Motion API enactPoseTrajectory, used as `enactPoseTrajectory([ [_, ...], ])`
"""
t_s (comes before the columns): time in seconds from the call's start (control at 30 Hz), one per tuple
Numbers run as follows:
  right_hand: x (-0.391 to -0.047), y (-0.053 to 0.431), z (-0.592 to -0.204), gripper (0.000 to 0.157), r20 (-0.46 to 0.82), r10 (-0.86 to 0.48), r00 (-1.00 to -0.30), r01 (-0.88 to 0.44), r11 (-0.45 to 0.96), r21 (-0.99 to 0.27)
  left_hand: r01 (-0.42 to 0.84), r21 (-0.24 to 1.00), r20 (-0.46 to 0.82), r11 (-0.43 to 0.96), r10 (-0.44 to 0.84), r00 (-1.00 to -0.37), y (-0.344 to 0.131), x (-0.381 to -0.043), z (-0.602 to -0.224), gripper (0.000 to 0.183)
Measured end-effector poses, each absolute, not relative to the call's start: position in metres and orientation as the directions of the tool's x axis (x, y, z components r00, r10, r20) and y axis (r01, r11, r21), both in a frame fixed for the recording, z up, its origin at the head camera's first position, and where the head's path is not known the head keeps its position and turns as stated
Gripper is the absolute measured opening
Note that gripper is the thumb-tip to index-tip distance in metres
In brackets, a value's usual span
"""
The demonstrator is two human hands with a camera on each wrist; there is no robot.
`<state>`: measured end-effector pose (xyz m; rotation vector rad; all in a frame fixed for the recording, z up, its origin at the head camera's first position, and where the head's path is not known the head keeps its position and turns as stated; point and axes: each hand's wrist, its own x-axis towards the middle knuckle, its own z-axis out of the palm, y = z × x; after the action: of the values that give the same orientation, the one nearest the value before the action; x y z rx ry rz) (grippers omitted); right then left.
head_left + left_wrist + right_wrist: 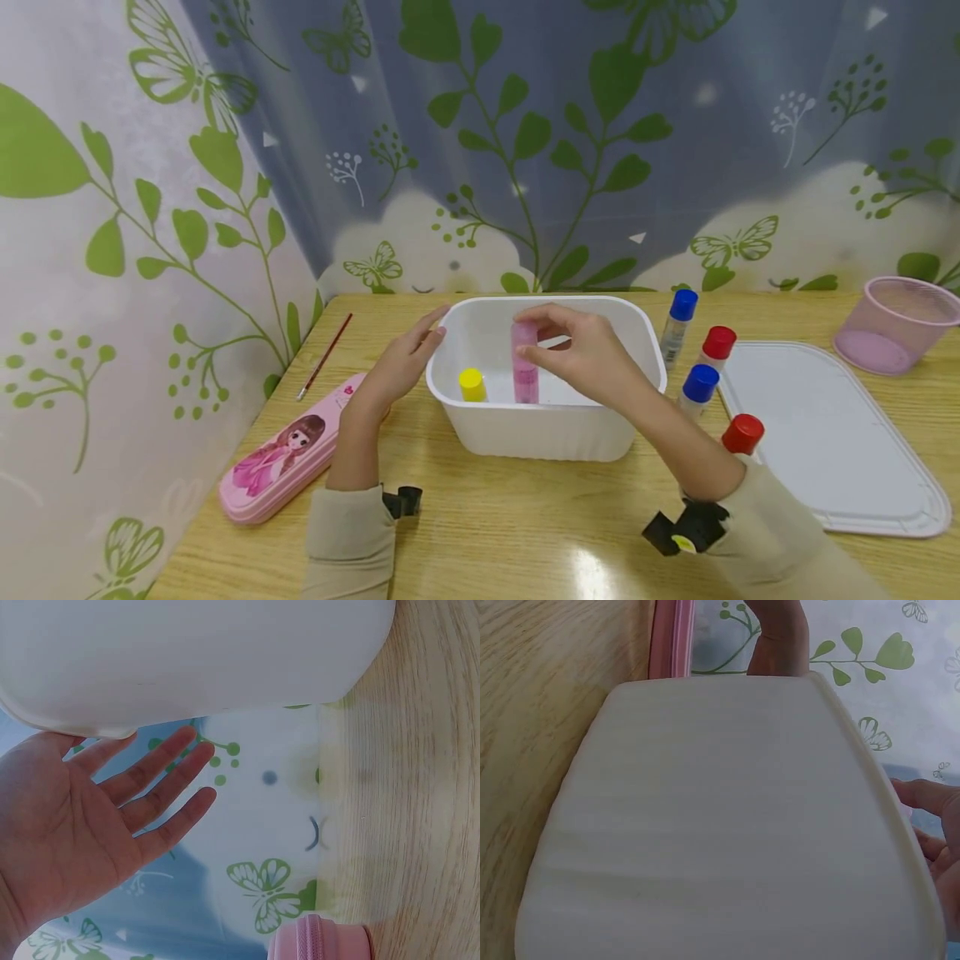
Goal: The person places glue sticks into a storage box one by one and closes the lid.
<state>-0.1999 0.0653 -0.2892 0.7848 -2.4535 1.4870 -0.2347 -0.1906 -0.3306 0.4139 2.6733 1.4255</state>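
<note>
A white plastic tub (540, 433) stands on the table between my hands. My right hand (585, 346) pinches a pink, see-through tube (527, 385) by its upper part, thumb on one side and fingers at the top, and holds it upright inside the tub. To its left in the tub is a yellow cap (472, 385); what lies below it is hidden by the front wall. At the left end of the tub, my left hand (401, 362) rests against the rim, its fingers extended. In the left wrist view those fingers (161, 776) spread beside the wall.
Right of the tub stand bottles with blue caps (701, 383) and red caps (743, 433). Beyond them lie a white lid (832, 442) and a pink mesh basket (873, 333). A pink pencil case (281, 458) and a thin brush (326, 354) lie at the left.
</note>
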Motion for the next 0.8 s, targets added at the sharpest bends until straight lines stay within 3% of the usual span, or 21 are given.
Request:
enactPoseTrajectory([
  [0.43, -0.211, 0.070, -0.302, 0.030, 0.210, -0.437, -0.875, -0.398, 0.398, -0.827, 0.176, 0.828, 0.039, 0.532, 0.258, -0.965, -0.190, -0.236, -0.331, 0.050],
  [0.8, -0.216, 0.068, -0.309, 0.026, 0.146, -0.552, -0.821, -0.411, 0.393, -0.823, 0.189, 0.834, 0.050, 0.519, 0.269, -0.962, -0.192, -0.234, -0.332, 0.049],
])
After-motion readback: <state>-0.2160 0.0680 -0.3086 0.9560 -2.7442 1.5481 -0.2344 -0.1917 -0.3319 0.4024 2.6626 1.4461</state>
